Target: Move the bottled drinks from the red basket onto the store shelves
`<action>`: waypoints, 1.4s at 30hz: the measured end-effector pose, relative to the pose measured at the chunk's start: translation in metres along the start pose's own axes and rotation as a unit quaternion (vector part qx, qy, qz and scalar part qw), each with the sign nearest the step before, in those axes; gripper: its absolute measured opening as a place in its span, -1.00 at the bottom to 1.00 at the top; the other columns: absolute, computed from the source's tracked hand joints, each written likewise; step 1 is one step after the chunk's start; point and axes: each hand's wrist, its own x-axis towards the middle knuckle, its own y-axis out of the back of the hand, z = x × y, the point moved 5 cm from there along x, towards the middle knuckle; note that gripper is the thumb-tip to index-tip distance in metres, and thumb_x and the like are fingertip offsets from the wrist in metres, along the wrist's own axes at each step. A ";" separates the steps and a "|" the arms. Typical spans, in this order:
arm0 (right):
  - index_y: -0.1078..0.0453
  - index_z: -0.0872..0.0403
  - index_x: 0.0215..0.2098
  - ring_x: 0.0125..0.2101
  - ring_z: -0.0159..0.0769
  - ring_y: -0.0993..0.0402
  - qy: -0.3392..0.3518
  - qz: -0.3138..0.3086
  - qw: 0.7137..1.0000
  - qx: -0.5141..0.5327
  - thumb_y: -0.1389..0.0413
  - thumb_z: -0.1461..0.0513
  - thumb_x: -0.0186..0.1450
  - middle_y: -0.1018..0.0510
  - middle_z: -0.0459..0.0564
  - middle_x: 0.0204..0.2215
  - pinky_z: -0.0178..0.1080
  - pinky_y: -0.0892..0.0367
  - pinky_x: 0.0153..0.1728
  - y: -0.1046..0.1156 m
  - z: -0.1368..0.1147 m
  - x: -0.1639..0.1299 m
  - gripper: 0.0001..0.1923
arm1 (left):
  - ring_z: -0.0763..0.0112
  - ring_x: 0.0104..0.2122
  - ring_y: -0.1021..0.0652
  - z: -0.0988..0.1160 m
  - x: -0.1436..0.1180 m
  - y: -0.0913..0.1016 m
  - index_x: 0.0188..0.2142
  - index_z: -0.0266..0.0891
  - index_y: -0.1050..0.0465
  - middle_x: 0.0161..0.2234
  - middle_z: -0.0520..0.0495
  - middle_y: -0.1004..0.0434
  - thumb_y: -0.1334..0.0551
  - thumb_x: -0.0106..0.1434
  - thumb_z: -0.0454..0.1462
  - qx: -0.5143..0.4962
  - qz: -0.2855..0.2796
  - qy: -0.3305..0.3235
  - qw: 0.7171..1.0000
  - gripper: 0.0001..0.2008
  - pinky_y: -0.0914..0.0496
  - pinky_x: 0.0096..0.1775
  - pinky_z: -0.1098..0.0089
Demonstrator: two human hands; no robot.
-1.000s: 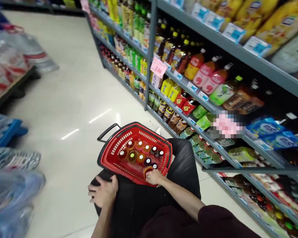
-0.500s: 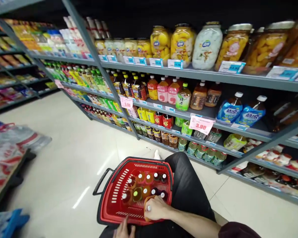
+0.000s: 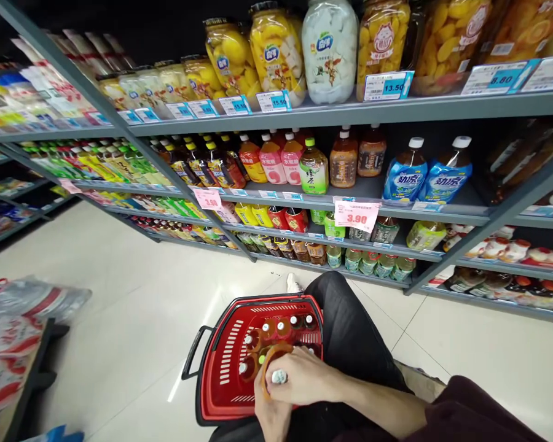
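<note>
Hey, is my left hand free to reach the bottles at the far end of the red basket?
Probably yes: the left hand sits by the bottle the right hand grips, and the far bottles in the basket stand uncovered.

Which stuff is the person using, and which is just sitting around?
In use:
right hand
left hand
orange bottle
red basket

Sitting around:
fruit jars
shelf drinks
price tag
wrapped packs

Bright overhead light, floor glare, warped edges
</note>
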 end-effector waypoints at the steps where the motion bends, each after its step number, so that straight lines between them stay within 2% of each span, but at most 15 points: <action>1: -0.66 -0.12 -0.19 -0.22 -0.24 -0.65 0.005 0.006 1.000 0.002 -0.27 0.17 0.26 -0.73 -0.18 -0.24 -0.32 -0.36 -0.18 0.015 -0.001 -0.006 -0.84 | -0.25 0.18 -0.53 0.012 -0.002 -0.002 0.29 -0.20 -0.30 0.17 -0.26 -0.51 -0.33 0.03 0.09 -0.012 0.006 -0.005 1.000 -0.13 -0.48 0.21 -0.05; 3: -0.64 -0.11 -0.17 -0.31 -0.30 -0.60 0.009 0.019 1.000 -0.003 -0.34 0.15 0.21 -0.70 -0.19 -0.31 -0.34 -0.33 -0.24 0.047 0.002 -0.016 -0.80 | -0.24 0.15 -0.55 0.040 -0.008 -0.015 0.30 -0.24 -0.27 0.15 -0.29 -0.53 -0.41 -0.05 0.02 -0.062 -0.009 -0.026 0.998 -0.06 -0.48 0.21 -0.06; 6: -0.64 -0.09 -0.08 -0.40 -0.31 -0.49 -0.007 0.093 0.995 -0.028 -0.46 0.06 0.11 -0.57 -0.20 -0.49 -0.31 -0.32 -0.24 0.100 0.022 -0.030 -0.59 | -0.22 0.17 -0.54 0.082 -0.023 -0.050 0.31 -0.22 -0.25 0.15 -0.30 -0.53 -0.45 -0.04 -0.01 -0.194 -0.097 -0.049 0.975 -0.05 -0.48 0.20 -0.03; 7: -0.64 -0.08 -0.08 -0.38 -0.28 -0.47 -0.010 0.125 0.992 -0.032 -0.48 0.02 0.09 -0.53 -0.18 -0.49 -0.28 -0.34 -0.20 0.116 0.032 -0.036 -0.56 | -0.23 0.19 -0.52 0.094 -0.029 -0.065 0.33 -0.23 -0.24 0.18 -0.33 -0.51 -0.48 -0.04 0.01 -0.240 -0.138 -0.046 0.960 -0.02 -0.47 0.21 -0.04; 9: -0.65 -0.03 -0.11 -0.23 -0.20 -0.49 0.008 0.165 0.986 0.006 -0.47 -0.04 0.10 -0.54 -0.06 -0.33 -0.22 -0.37 -0.08 0.141 0.051 -0.048 -0.55 | -0.27 0.23 -0.48 0.110 -0.043 -0.098 0.36 -0.26 -0.22 0.24 -0.39 -0.45 -0.52 -0.08 0.09 -0.318 -0.219 -0.023 0.922 0.09 -0.43 0.25 -0.06; 12: -0.62 0.02 -0.07 0.04 -0.08 -0.50 0.036 0.139 0.969 0.203 -0.36 -0.10 0.22 -0.52 0.09 0.03 -0.11 -0.37 0.10 0.153 0.084 -0.068 -0.54 | -0.24 0.35 -0.35 0.119 -0.065 -0.143 0.42 -0.23 -0.18 0.36 -0.38 -0.32 -0.48 -0.01 0.22 -0.401 -0.303 0.016 0.864 0.13 -0.31 0.34 -0.05; 15: -0.55 0.01 0.03 0.01 -0.06 -0.58 -0.007 0.115 0.903 0.414 -0.30 -0.05 0.28 -0.59 0.10 0.01 -0.03 -0.43 0.11 0.142 0.123 -0.085 -0.55 | -0.14 0.45 -0.18 0.121 -0.078 -0.167 0.47 -0.20 -0.11 0.46 -0.33 -0.14 -0.40 0.11 0.25 -0.406 -0.345 0.026 0.846 0.10 -0.16 0.43 0.00; 19: -0.52 0.04 -0.10 -0.05 0.02 -0.65 -0.081 0.210 0.817 0.530 -0.30 0.01 0.23 -0.67 0.09 -0.10 0.04 -0.50 0.07 0.121 0.176 -0.097 -0.63 | -0.12 0.48 -0.11 0.131 -0.078 -0.165 0.47 -0.25 -0.11 0.49 -0.35 -0.06 -0.37 0.18 0.25 -0.337 -0.385 0.035 0.859 0.06 0.00 0.48 0.00; 23: -0.50 0.01 -0.14 0.01 0.04 -0.64 -0.151 0.272 0.755 0.577 -0.18 -0.09 0.27 -0.69 0.05 -0.08 0.11 -0.47 0.15 0.102 0.217 -0.101 -0.61 | 0.00 0.41 -0.28 0.157 -0.070 -0.152 0.44 -0.23 -0.15 0.43 -0.27 -0.23 -0.23 0.38 0.17 -0.359 -0.412 -0.024 0.837 -0.17 -0.09 0.45 0.03; 26: -0.53 -0.03 -0.10 0.08 -0.03 -0.61 -0.159 0.284 0.724 0.608 -0.15 -0.08 0.31 -0.68 -0.02 0.00 0.07 -0.44 0.20 0.094 0.232 -0.103 -0.62 | -0.01 0.28 -0.45 0.162 -0.067 -0.149 0.45 -0.24 -0.13 0.34 -0.28 -0.39 -0.23 0.40 0.16 -0.359 -0.430 -0.029 0.828 -0.17 -0.15 0.41 -0.01; 28: -0.54 -0.06 -0.04 0.16 -0.04 -0.56 -0.149 0.292 0.711 0.622 -0.15 -0.09 0.33 -0.64 -0.03 0.09 0.08 -0.41 0.23 0.091 0.235 -0.103 -0.61 | -0.01 0.23 -0.49 0.162 -0.066 -0.148 0.46 -0.25 -0.12 0.30 -0.29 -0.44 -0.25 0.39 0.15 -0.364 -0.437 -0.030 0.822 -0.16 -0.17 0.39 -0.03; 31: -0.52 -0.12 0.07 0.27 0.00 -0.45 -0.128 0.281 0.700 0.644 -0.11 -0.14 0.34 -0.54 -0.05 0.24 0.20 -0.35 0.27 0.085 0.233 -0.100 -0.53 | -0.04 0.30 -0.42 0.157 -0.064 -0.146 0.43 -0.25 -0.16 0.32 -0.30 -0.40 -0.28 0.38 0.14 -0.399 -0.428 -0.027 0.810 -0.17 -0.16 0.39 -0.01; 34: -0.47 -0.18 0.16 0.29 0.05 -0.42 -0.120 0.249 0.706 0.652 -0.06 -0.22 0.32 -0.49 -0.02 0.29 0.31 -0.30 0.27 0.077 0.228 -0.093 -0.43 | -0.06 0.35 -0.36 0.150 -0.064 -0.146 0.42 -0.24 -0.14 0.35 -0.32 -0.34 -0.30 0.36 0.15 -0.441 -0.423 -0.003 0.792 -0.17 -0.16 0.39 -0.04; 38: -0.45 -0.11 0.14 0.19 0.03 -0.53 -0.165 0.209 0.722 0.638 -0.08 -0.23 0.32 -0.60 0.05 0.15 0.20 -0.44 0.17 0.074 0.227 -0.081 -0.41 | -0.13 0.37 -0.31 0.142 -0.067 -0.150 0.43 -0.20 -0.03 0.39 -0.37 -0.24 -0.47 0.21 0.11 -0.463 -0.435 0.018 0.772 0.01 -0.15 0.39 -0.09; 42: -0.50 -0.06 -0.06 -0.10 -0.11 -0.68 -0.178 0.182 0.676 0.692 -0.14 -0.09 0.37 -0.70 -0.03 -0.11 -0.02 -0.60 -0.05 0.076 0.229 -0.067 -0.63 | -0.19 0.42 -0.22 0.141 -0.068 -0.158 0.46 -0.19 0.01 0.45 -0.39 -0.08 -0.66 -0.04 -0.01 -0.488 -0.427 0.007 0.761 0.25 -0.09 0.43 -0.13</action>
